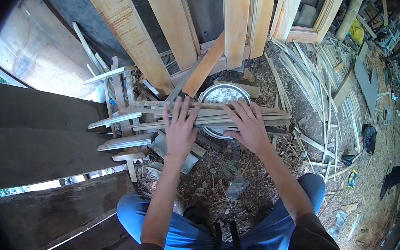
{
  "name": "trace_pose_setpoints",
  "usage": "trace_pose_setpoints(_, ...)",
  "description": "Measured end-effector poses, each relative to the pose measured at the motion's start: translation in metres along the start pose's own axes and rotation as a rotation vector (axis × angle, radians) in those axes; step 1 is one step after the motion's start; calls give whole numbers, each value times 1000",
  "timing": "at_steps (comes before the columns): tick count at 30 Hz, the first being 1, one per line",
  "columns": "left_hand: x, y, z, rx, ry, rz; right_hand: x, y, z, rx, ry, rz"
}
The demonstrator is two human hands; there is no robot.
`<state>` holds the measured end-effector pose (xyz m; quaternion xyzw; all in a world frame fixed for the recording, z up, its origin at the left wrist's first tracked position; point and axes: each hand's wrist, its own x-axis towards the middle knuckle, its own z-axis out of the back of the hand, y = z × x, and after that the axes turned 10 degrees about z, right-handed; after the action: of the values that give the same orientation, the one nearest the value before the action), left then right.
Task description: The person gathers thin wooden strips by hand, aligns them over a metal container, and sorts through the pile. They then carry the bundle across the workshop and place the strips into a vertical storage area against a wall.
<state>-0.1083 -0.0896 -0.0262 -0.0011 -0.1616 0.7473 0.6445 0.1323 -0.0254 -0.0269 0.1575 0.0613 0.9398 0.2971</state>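
A loose bundle of thin wooden strips [216, 119] lies crosswise in front of me. My left hand [180, 131] rests on its left part, fingers spread and stretched over the strips. Toward the right end, my right hand [247, 126] lies on the same bundle, also with spread fingers, its thumb along the near side. Neither hand is wrapped round a strip. Beneath the bundle, between the hands, shows a round dish with a pale metal rim [245, 91]; the strips hide its middle.
Tall planed planks [168, 24] lean at the back. A wooden rack with short boards [127, 141] stands left, beside dark wall boards [41, 130]. Long thin offcuts [319, 84] are heaped right. Plastic scrap [238, 187] lies on the littered ground, and a dark shoe [369, 138] lies farther right.
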Motion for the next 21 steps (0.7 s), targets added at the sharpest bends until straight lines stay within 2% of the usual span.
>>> trace_pose_setpoints(5, 1, 2, 1, -32, 56, -15, -12, 8, -9, -90, -21, 8)
trace_pose_setpoints(7, 3, 5, 6, -137, 174, -25, -13, 10, -9, -80, -16, 3)
trace_pose_setpoints(12, -4, -6, 6, -109, 165, -16, -20, 16, -8, 5, -71, 0)
trace_pose_setpoints(17, -9, -8, 1, -112, 151, -26, -37, 17, -25, -89, -126, 2)
trace_pose_setpoints(21, -11, -12, -4, -71, 114, -77, -40, 9, -21, -169, -88, -8)
